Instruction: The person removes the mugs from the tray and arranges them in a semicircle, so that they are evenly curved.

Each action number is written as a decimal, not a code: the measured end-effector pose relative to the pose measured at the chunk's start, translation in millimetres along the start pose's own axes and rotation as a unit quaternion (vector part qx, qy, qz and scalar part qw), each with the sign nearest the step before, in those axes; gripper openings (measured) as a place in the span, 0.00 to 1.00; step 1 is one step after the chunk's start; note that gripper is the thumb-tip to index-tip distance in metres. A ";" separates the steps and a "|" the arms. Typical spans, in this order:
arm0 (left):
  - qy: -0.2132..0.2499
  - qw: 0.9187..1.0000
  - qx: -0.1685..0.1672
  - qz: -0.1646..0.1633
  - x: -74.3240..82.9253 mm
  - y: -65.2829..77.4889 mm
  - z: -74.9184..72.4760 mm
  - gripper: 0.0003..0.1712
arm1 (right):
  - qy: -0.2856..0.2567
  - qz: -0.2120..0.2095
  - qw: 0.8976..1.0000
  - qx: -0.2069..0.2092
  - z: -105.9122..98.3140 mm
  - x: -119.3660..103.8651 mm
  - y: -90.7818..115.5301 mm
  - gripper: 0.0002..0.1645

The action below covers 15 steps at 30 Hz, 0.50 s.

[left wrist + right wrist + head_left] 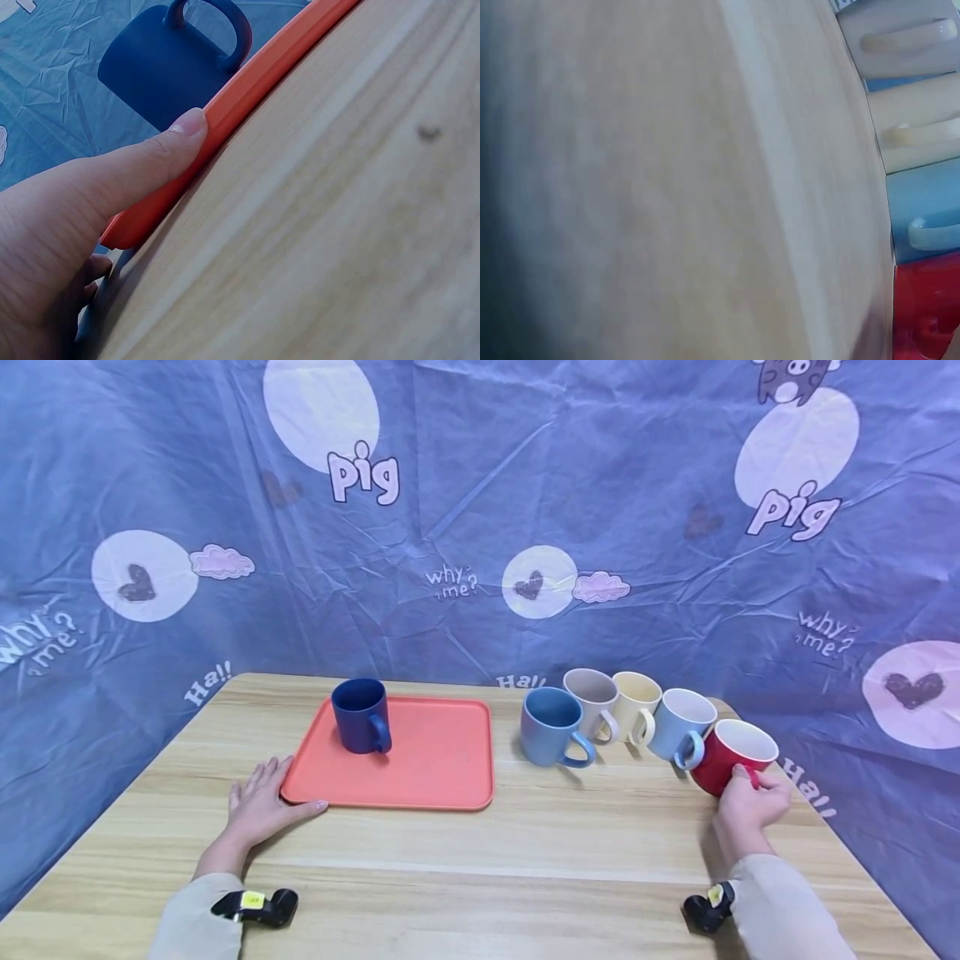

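Observation:
My left hand (262,802) lies at the near left corner of a coral-red tray (442,760), fingers spread along its left side. In the left wrist view its thumb (154,161) touches the tray's rim. A navy mug (356,720) stands upright on the tray's left part, handle turned to the near right. At the right end of the mug row, my right hand (753,806) grips the handle of a red mug (720,764) with a white inside. The right wrist view shows this red mug (922,289) at its lower right corner, base down at the tabletop.
Left of the red mug stand a light blue mug (672,735), a cream mug (633,693), a grey mug (592,689) and a medium blue mug (546,735), the last nearer the tray. The wooden table (525,852) ends at a blue printed cloth (465,510).

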<state>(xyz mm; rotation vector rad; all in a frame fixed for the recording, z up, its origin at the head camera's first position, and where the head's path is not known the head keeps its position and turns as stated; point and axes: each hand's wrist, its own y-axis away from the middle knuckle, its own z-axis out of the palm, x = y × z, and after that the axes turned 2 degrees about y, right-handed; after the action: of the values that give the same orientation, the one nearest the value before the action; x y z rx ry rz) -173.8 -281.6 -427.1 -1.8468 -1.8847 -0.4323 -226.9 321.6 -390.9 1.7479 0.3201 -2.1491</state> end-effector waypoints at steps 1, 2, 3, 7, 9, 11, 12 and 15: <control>0.000 1.000 0.000 0.000 0.1 0.3 -0.1 0.62 | 0.000 0.001 1.000 0.000 0.8 0.6 0.5 0.12; 0.000 1.000 0.000 0.000 0.3 0.6 -0.3 0.62 | 0.001 0.002 1.000 0.000 1.6 1.0 0.8 0.12; 0.000 1.000 0.001 0.000 0.3 0.8 -0.5 0.62 | 0.002 0.003 1.000 0.000 2.3 1.3 1.1 0.12; -0.001 1.000 0.000 -0.001 0.7 1.3 -0.9 0.62 | 0.004 0.010 1.000 0.000 4.5 1.1 3.8 0.12; -0.001 1.000 0.000 -0.002 0.7 1.2 -1.0 0.62 | 0.005 0.014 1.000 -0.001 5.3 1.0 4.9 0.11; 0.000 1.000 0.000 -0.001 0.9 1.1 -1.0 0.62 | 0.004 0.017 1.000 -0.003 5.4 0.9 5.1 0.11; -0.001 1.000 0.000 0.000 0.9 1.1 -1.0 0.62 | 0.005 0.017 1.000 -0.004 5.6 1.0 5.1 0.11; -0.001 1.000 0.000 0.001 1.0 0.9 -1.2 0.62 | 0.005 0.016 1.000 -0.004 5.7 0.9 5.5 0.11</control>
<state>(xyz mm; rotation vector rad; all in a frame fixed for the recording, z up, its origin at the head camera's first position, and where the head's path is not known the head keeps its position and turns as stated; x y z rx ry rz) -172.7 -281.4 -425.7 -1.8483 -1.8842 -0.4309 -229.9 314.3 -390.3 1.7472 0.3008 -2.1140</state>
